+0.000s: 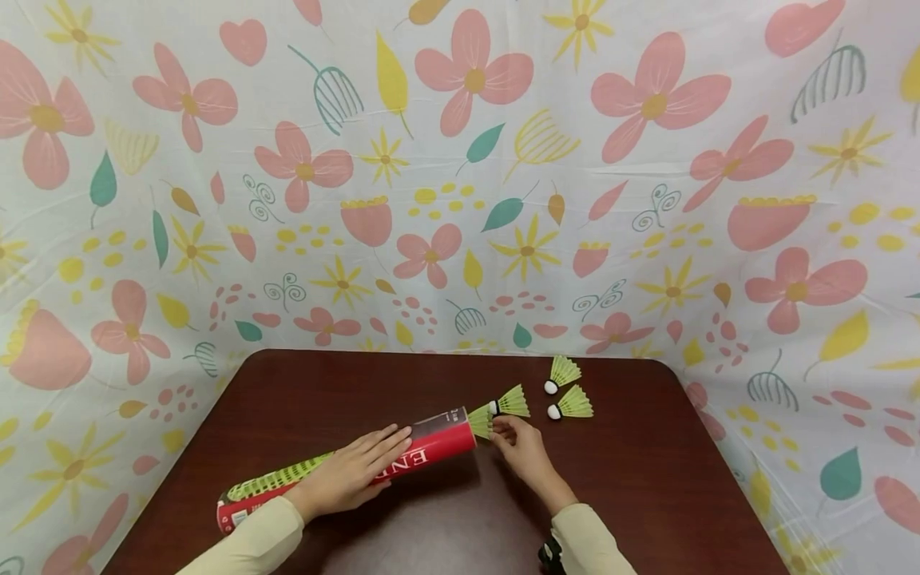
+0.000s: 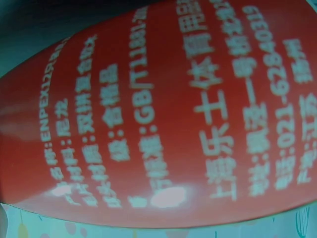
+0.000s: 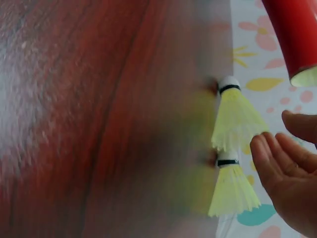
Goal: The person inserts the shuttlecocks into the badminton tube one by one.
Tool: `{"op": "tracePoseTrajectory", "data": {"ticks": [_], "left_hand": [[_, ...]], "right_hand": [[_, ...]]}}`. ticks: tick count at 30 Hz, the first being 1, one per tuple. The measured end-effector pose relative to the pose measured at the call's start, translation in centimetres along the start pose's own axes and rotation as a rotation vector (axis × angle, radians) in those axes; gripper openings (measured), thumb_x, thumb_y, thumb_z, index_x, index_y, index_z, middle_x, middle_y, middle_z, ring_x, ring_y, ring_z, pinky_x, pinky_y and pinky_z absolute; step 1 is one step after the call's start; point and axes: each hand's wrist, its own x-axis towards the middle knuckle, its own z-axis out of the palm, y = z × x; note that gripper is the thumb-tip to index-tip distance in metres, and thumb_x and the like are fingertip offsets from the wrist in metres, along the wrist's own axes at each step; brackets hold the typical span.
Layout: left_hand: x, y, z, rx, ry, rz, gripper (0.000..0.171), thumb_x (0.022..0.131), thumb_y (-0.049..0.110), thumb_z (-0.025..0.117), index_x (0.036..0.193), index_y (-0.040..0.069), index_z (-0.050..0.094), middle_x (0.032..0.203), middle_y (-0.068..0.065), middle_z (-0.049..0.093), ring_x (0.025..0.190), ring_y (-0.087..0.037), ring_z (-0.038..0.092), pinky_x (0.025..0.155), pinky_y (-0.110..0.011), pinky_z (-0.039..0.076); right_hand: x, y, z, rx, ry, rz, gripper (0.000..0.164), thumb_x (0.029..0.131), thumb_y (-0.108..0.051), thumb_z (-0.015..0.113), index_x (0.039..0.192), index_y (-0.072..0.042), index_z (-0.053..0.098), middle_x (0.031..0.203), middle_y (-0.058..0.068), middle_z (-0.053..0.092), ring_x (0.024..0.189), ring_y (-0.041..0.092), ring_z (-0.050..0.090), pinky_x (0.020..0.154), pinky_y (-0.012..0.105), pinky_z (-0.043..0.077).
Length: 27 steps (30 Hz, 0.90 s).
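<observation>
A red shuttlecock tube lies slantwise on the table, its open end to the right. My left hand grips it from above, fingers across the top and thumb on the near side. Printed white text on the red tube fills the left wrist view. A yellow-green shuttlecock sticks out of the open end, skirt outward. At that skirt is my right hand, fingers bent. The right wrist view shows a gap between the thumb and fingers of the right hand; nothing is visible there.
Another shuttlecock lies just behind the tube's mouth. Two more, one farther back and one nearer, lie to the right with white heads leftward. The dark wooden table meets a flower-patterned cloth at the back.
</observation>
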Motion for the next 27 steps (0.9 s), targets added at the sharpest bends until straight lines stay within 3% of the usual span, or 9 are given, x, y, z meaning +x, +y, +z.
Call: {"op": "tracePoseTrajectory", "data": {"ticks": [17,27], "left_hand": [[-0.2,0.3,0.2,-0.014,-0.037,-0.039,0.095,0.077,0.027,0.081,0.152,0.008,0.026,0.157,-0.007,0.025,0.137,-0.031,0.037,0.108,-0.041,0.036],[-0.3,0.2,0.1,-0.007,-0.049,-0.044,0.095,0.078,0.027,0.081,0.153,0.009,0.025,0.158,-0.006,0.023,0.138,-0.03,0.035,0.109,-0.04,0.034]], "right_hand": [[0.4,0.4,1.5,-0.092,0.001,0.055,0.012,0.082,0.003,0.071,0.092,0.008,0.068,0.077,0.01,0.067,0.067,0.02,0.062,0.058,0.025,0.05],[0.2,1.0,1.7,-0.107,0.037,0.028,0.005,0.08,0.003,0.072,0.085,0.003,0.071,0.078,0.01,0.07,0.065,0.018,0.062,0.056,0.024,0.049]]}}
